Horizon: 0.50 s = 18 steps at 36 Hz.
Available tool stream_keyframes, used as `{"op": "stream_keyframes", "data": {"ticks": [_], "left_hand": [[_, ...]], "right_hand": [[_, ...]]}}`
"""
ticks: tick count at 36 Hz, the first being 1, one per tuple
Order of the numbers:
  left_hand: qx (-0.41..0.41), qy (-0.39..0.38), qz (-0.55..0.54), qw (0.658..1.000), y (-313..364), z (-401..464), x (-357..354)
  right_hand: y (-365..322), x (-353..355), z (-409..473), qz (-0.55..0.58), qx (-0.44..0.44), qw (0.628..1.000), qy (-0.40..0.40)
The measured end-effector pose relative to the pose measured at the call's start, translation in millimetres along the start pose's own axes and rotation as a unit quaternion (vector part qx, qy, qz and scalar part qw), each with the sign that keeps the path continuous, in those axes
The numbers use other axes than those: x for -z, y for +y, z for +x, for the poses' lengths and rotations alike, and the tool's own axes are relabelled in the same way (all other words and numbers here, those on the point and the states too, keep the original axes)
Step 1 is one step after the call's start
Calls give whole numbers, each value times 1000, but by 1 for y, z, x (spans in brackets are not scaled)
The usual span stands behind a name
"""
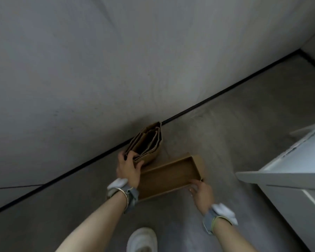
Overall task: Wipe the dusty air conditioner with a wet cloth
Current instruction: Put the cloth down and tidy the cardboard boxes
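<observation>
Head view: both hands were at cardboard items on the floor by the wall; no cloth was seen.

The left hand [128,170] had its grip pinched on the near rim of the paper bag [146,144], which stood against the wall's foot. The right hand [200,192] was spread, fingers touching the near right corner of the open cardboard box [171,174] lying just beside the bag. A white unit [296,171], possibly the air conditioner, stood at the right edge of the floor, untouched. No wet cloth was visible. Judged risk: the bag, held by one rim, could tear or tip; the shoe [143,240] stood near the box, so a step could catch it.
</observation>
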<state>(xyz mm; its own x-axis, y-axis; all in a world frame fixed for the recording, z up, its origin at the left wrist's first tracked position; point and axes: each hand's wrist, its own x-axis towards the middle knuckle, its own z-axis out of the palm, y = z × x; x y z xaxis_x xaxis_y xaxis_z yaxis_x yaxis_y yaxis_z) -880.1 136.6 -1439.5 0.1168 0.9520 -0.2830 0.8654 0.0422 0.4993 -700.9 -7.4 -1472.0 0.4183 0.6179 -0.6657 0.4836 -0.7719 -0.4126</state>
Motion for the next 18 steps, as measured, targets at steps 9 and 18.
{"op": "stream_keyframes", "data": {"ticks": [9,18], "left_hand": [[43,-19,-49,998,94,-110,165],[-40,-1,-79,996,193,-215,341]], "right_hand": [[-39,135,-179,0,10,999,34],[-89,280,-342,17,109,989,94]]}}
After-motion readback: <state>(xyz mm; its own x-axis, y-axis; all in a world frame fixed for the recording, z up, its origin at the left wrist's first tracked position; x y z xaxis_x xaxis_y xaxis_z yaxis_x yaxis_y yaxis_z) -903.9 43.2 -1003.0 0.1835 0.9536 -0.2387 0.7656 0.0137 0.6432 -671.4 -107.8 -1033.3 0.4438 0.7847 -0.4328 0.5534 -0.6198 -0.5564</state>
